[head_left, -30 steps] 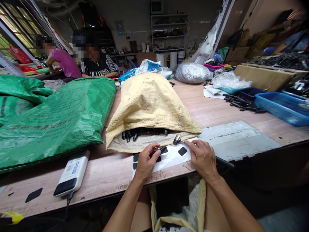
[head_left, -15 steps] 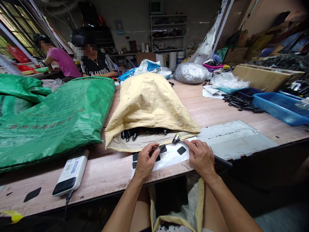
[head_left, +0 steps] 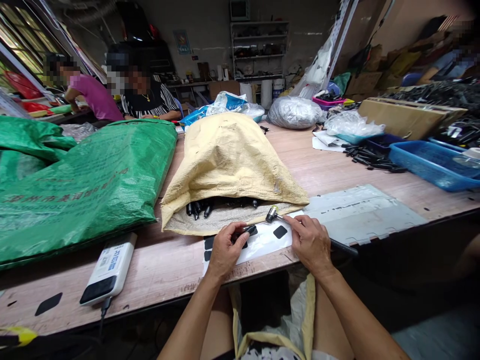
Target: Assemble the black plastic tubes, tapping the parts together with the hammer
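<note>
My left hand is closed on a small black plastic part, whose tip sticks out past the thumb. Below it a white sheet with black rounded patches lies at the table's front edge. My right hand grips a small hammer by its shaft. The metal head with a yellowish face points up and left, near the black part but apart from it; the dark handle end shows beyond my wrist. Just behind my hands, a yellow woven sack lies with its mouth towards me, similar black parts inside.
A green sack and a white power bank with a cable are on the left. To the right lie a grey sheet, a blue tray and black parts. An open sack hangs between my knees. Co-workers sit across.
The view has shifted slightly, so everything appears a little further left. Both hands keep their grips and places, with the hammer head still beside the black part.
</note>
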`<state>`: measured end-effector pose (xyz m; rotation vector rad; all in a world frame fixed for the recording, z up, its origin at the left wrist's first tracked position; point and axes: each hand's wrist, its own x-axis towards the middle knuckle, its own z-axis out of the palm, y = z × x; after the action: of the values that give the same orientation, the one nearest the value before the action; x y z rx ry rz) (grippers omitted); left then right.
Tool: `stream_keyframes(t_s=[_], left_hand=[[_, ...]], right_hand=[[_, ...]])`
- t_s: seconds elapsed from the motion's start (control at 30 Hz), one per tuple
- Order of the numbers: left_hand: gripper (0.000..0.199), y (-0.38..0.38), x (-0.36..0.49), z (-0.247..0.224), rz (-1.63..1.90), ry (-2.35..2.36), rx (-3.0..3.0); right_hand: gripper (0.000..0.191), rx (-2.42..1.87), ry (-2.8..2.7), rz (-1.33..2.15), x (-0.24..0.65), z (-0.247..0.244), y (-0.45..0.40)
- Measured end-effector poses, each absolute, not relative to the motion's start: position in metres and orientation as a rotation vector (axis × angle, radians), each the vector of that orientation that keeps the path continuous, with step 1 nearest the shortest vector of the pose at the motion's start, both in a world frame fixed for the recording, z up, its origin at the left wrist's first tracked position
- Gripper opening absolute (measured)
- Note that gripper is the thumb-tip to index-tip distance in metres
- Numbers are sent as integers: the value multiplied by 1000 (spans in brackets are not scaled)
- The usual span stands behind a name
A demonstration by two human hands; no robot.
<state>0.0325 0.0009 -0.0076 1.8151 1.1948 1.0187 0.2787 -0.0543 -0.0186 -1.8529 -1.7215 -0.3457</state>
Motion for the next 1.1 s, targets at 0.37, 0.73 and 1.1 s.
stream_keyframes(t_s=[0.37, 0.73, 1.1], left_hand=[[24, 1, 32, -9, 1006, 1199, 1837], [25, 0, 31, -8, 1028, 1140, 1769], [40, -3, 28, -4, 1072, 893, 1550]], right_hand=[[43, -1855, -1724, -350, 279, -18, -54], [36, -1810, -1613, -253, 264, 7, -63], [38, -1051, -983, 1316, 202, 16, -31]])
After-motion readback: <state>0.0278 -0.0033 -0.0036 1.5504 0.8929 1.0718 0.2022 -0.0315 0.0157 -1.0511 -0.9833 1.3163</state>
